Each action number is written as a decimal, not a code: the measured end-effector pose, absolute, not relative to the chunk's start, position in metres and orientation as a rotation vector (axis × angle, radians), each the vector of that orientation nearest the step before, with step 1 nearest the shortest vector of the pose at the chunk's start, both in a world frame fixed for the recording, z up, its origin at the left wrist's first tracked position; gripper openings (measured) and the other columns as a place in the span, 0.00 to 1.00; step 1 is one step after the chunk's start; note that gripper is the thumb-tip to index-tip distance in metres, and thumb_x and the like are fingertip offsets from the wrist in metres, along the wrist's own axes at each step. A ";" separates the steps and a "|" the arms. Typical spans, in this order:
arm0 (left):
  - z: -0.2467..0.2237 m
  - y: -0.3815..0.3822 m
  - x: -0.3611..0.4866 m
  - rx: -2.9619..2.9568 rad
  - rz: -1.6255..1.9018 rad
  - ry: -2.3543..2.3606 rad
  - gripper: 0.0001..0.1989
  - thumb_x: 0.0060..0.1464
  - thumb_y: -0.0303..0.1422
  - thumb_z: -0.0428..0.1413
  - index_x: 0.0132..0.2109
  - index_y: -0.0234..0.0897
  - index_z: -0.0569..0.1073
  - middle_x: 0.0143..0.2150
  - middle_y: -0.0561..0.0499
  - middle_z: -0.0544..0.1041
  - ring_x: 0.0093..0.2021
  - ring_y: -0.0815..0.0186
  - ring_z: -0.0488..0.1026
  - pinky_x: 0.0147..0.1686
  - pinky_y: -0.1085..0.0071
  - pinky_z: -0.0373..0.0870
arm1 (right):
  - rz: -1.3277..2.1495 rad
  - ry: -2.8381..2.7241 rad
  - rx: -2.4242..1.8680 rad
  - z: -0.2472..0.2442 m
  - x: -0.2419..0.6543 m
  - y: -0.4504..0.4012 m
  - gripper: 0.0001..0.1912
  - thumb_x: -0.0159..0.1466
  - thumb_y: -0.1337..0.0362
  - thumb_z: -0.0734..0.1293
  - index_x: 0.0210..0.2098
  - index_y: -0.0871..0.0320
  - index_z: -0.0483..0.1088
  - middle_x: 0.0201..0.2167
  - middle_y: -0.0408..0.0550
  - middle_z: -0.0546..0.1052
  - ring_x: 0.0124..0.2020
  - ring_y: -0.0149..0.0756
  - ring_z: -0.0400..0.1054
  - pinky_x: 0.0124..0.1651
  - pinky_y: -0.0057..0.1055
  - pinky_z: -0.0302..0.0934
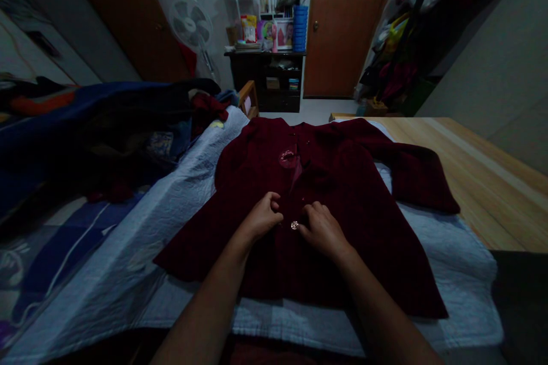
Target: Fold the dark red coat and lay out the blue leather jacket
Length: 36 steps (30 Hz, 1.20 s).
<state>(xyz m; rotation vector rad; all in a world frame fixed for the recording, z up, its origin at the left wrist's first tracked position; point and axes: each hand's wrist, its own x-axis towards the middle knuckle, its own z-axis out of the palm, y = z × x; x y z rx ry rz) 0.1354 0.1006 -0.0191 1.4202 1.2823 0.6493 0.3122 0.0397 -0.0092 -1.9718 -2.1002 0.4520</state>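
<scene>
Maroon coat [355, 199] on pale quilt [445, 256] | right hand [324, 230] at shiny button [294, 226]

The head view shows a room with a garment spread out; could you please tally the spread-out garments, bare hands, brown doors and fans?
Dark red garment: 1
Hands, left hand and right hand: 2
Brown doors, left door and right door: 2
Fan: 1
Total: 6

Premises: a home bedroom (dimly lit), as evidenced by quilted bedding [192, 182], standing fan [191, 24] and framed picture [284, 34]
</scene>
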 end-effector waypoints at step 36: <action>-0.039 0.057 0.140 1.780 0.763 1.173 0.05 0.51 0.33 0.53 0.31 0.36 0.68 0.24 0.58 0.64 0.26 0.72 0.61 0.28 0.77 0.58 | 0.638 -2.000 -2.040 -0.024 0.304 0.026 0.09 0.63 0.64 0.64 0.43 0.55 0.68 0.41 0.49 0.76 0.43 0.39 0.70 0.41 0.30 0.55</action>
